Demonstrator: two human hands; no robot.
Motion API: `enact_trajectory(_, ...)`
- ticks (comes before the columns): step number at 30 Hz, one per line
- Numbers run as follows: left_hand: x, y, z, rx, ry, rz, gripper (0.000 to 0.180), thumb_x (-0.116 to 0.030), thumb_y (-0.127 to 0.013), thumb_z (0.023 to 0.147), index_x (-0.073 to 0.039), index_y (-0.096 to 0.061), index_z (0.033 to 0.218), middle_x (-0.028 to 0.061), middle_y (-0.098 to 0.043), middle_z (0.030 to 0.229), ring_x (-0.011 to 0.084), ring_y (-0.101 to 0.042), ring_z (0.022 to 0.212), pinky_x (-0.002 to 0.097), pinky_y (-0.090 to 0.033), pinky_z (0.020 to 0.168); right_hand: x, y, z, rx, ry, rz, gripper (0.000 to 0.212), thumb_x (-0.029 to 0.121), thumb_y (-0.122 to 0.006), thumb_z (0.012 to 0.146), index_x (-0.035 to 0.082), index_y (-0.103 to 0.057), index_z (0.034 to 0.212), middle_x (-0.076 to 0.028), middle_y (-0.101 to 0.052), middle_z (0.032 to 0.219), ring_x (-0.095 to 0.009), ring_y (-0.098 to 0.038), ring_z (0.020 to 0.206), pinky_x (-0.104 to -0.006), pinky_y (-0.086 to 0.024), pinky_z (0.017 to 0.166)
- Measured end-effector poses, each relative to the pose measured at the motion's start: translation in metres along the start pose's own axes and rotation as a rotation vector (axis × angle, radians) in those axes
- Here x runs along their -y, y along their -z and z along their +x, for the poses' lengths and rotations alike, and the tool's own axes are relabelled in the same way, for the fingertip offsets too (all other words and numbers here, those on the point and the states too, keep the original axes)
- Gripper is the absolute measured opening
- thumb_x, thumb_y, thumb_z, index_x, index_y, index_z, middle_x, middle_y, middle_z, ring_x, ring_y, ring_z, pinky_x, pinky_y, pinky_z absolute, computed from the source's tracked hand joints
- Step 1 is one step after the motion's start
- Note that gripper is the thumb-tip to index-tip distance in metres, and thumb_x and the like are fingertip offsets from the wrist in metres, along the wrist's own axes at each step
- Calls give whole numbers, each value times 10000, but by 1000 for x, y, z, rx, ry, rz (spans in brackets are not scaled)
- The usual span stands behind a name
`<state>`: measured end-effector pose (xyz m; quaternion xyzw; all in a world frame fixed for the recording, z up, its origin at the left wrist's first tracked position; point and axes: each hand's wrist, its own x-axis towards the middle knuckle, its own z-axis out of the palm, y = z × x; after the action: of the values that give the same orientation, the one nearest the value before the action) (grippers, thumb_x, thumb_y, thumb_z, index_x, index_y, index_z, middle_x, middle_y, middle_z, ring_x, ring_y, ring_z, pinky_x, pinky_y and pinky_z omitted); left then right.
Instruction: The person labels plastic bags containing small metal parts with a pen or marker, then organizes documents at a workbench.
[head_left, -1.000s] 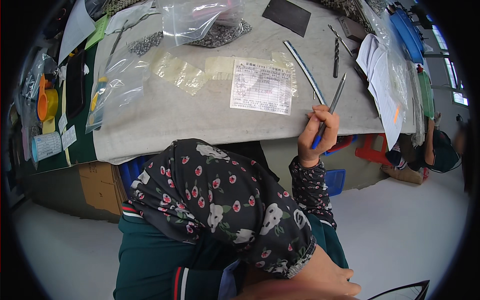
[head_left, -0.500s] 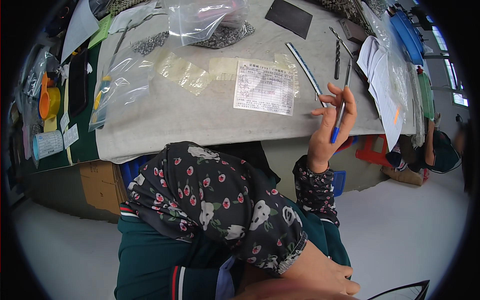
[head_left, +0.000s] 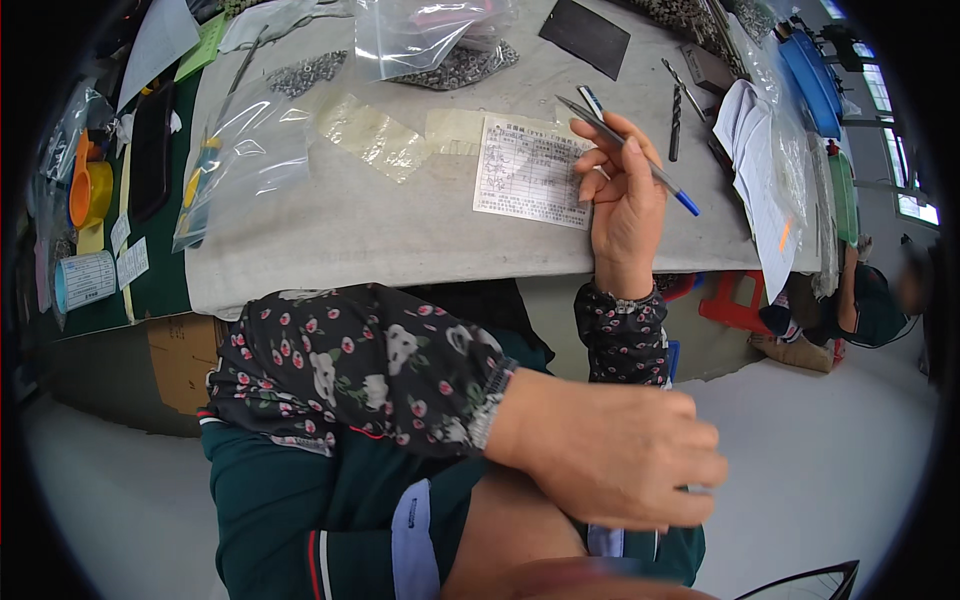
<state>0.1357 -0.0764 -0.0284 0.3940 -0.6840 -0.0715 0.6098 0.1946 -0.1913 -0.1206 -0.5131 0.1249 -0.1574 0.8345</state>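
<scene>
My right hand (head_left: 628, 205) is raised over the near right part of the worktable, fingers closed round a grey pen with a blue end (head_left: 655, 172). The pen slants, its tip pointing up and left and its blue end to the right. Behind those fingers lies a printed paper form (head_left: 530, 170), partly covered by the hand. My left hand (head_left: 615, 455) is close to my body with its back showing. Its fingers are curled in, and whatever they may hold is hidden.
On the worktable (head_left: 350, 235) lie clear plastic bags (head_left: 255, 150), small metal nuts (head_left: 305, 75), a dark flat plate (head_left: 585, 38) and a drill bit (head_left: 675, 125). White papers (head_left: 750, 170) hang at the right edge. An orange-yellow tape dispenser (head_left: 88, 195) stands left. Another person (head_left: 870, 300) is at far right.
My left hand has come up and forward from near my body's lower edge. My right hand has shifted left toward the form, and the pen has tipped from upright to slanting.
</scene>
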Motion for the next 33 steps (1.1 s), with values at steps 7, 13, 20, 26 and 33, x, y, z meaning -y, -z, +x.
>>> enact_trajectory(7,23,57,-107,91,570,889,281,-166,-678,682,-29,-557,895,92,-571,1095,208,-521,716,308,-442,611,-19,3,-4,-25,5,-271,133,51,-603,856,23,-563,980,8,-554,741,-31,-479,630,-166,-390,546)
enact_trajectory(13,22,52,-114,26,801,914,380,-219,-722,662,-35,-542,942,104,-519,1256,213,-498,766,309,-468,641,-8,-14,-7,71,10,-410,111,48,-612,844,10,-551,929,-31,-617,818,-56,-551,711,-183,-430,626)
enact_trajectory(20,23,52,-120,2,776,933,399,-223,-725,657,-45,-530,956,88,-519,1252,201,-494,756,300,-468,630,-15,-9,-7,42,-22,-518,121,39,-621,802,11,-512,755,-3,-549,682,-55,-504,622,-204,-401,534)
enact_trajectory(26,23,51,-121,10,791,934,401,-231,-717,668,-44,-522,964,89,-518,1250,198,-492,769,295,-467,648,-26,-9,-6,78,111,-700,165,39,-640,776,19,-495,698,24,-474,628,-35,-405,589,-205,-354,517)
enact_trajectory(33,23,52,-118,17,793,930,400,-234,-712,672,-41,-520,965,91,-506,1261,202,-492,785,301,-468,667,-25,-9,-2,93,122,-773,172,48,-638,778,17,-489,697,16,-474,616,-37,-416,582,-213,-361,510)
